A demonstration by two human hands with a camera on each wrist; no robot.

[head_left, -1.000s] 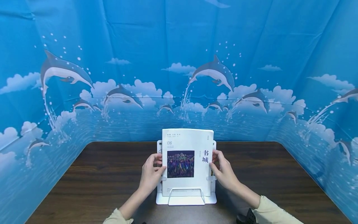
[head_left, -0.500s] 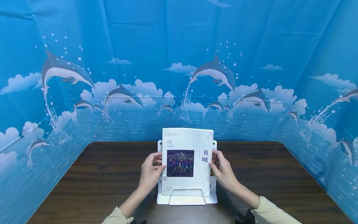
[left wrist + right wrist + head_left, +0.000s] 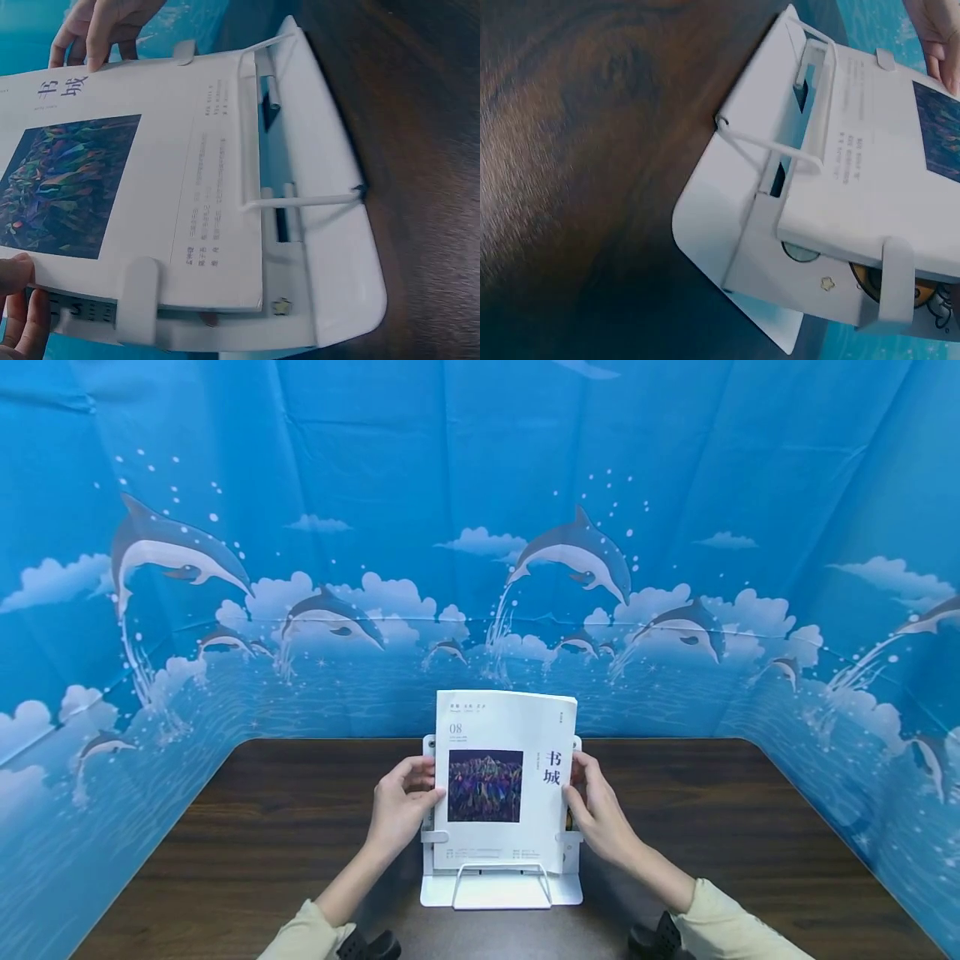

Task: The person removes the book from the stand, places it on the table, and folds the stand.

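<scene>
White paper covers the book (image 3: 543,827), which stands nearly upright at the lower centre of the head view, leaning back against a white stand (image 3: 501,893). Its front carries a dark square picture (image 3: 484,786) with coloured streaks, the number 08 at its upper left and two large dark characters towards its right edge.

The left hand (image 3: 399,810) is clamped on the book's left edge, thumb in front and fingers reaching behind. The right hand (image 3: 602,812) grips the opposite edge the same way.

Below the hands, two white clips (image 3: 435,837) (image 3: 568,837) overlap the book's side edges. A white wire bracket (image 3: 501,865) crosses in front of its foot; in the left wrist view, the book's bottom edge sits apart from the stand's base, with slots visible between. A small star (image 3: 827,284) is printed on the stand, at lower right of the right wrist view.

Pale sleeves (image 3: 311,933) (image 3: 738,922) and black wrist devices (image 3: 369,946) (image 3: 656,939) show along the bottom of the head view. The dark wood-grain worktop (image 3: 262,852) spreads to both sides, and a blue dolphin-print backdrop (image 3: 480,468) fills the upper frame.
</scene>
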